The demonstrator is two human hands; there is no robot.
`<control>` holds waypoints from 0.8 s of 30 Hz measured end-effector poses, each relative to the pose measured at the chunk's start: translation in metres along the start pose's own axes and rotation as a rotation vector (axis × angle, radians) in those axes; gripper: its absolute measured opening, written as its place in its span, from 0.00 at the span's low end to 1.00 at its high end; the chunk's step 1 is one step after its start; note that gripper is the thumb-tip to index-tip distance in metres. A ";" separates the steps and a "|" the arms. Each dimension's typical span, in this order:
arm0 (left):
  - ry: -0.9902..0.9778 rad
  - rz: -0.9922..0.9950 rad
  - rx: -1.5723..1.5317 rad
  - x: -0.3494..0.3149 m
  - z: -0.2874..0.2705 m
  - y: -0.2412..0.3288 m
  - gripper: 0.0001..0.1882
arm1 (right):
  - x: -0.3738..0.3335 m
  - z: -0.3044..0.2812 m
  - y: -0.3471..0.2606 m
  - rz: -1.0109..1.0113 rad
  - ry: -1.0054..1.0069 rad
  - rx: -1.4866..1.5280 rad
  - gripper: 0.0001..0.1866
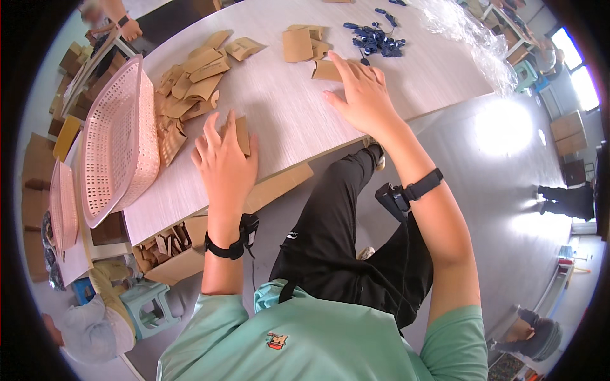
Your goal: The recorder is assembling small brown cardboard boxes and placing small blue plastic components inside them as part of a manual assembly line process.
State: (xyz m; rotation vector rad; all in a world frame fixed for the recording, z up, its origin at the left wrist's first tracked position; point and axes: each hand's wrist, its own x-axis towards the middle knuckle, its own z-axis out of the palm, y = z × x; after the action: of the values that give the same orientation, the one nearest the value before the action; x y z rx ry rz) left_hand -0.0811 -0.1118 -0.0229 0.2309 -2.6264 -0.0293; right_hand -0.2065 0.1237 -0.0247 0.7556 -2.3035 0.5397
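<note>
My left hand (223, 155) is at the table's near edge, holding a small brown cardboard pillow box (242, 136) between thumb and fingers. Farther right, my right hand (365, 98) reaches over the tabletop with thumb and fingers apart. Its fingertips are at another flat cardboard pillow box (325, 71); whether they press on it is hard to tell. Just beyond lie a few more pillow boxes (298, 46). A cluster of dark blue corded pieces (381, 43) sits beyond my right fingers. Left of centre is a loose heap of pillow boxes (202, 66).
A pink perforated basket (151, 114) stands at the table's left, with a second pink basket (63, 203) beyond it. Clear plastic wrap (467, 35) covers the far right corner. Open cartons (175, 270) and a pale green stool (149, 309) are below the table. Other people are around the room.
</note>
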 end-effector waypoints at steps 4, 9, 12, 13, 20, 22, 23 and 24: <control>-0.026 -0.073 -0.021 0.001 -0.003 0.002 0.36 | 0.005 0.004 -0.002 -0.052 -0.130 -0.072 0.20; 0.136 0.093 -0.252 0.001 -0.026 0.015 0.43 | 0.004 -0.028 -0.025 0.057 -0.125 0.225 0.08; 0.068 0.292 -0.626 0.002 -0.038 0.038 0.38 | -0.001 -0.052 -0.046 -0.069 -0.204 0.472 0.06; 0.071 0.291 -0.626 0.000 -0.034 0.038 0.38 | -0.004 -0.058 -0.053 -0.089 -0.247 0.511 0.08; -0.156 0.197 -0.901 0.003 -0.006 0.057 0.15 | 0.001 -0.057 0.027 0.359 -0.175 0.488 0.13; -0.237 0.072 -1.051 0.002 -0.002 0.057 0.14 | 0.005 -0.037 0.078 0.363 -0.089 0.066 0.15; -0.307 0.032 -1.116 0.003 -0.002 0.056 0.14 | 0.004 -0.026 0.098 0.364 -0.083 0.057 0.15; -0.379 -0.005 -1.181 0.003 -0.002 0.056 0.14 | 0.002 -0.018 0.116 0.277 -0.082 -0.123 0.15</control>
State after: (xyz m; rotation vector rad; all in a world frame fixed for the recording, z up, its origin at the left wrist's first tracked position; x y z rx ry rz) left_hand -0.0917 -0.0569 -0.0157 -0.2058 -2.4634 -1.6703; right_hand -0.2739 0.2196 -0.0307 0.4085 -2.5101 0.4904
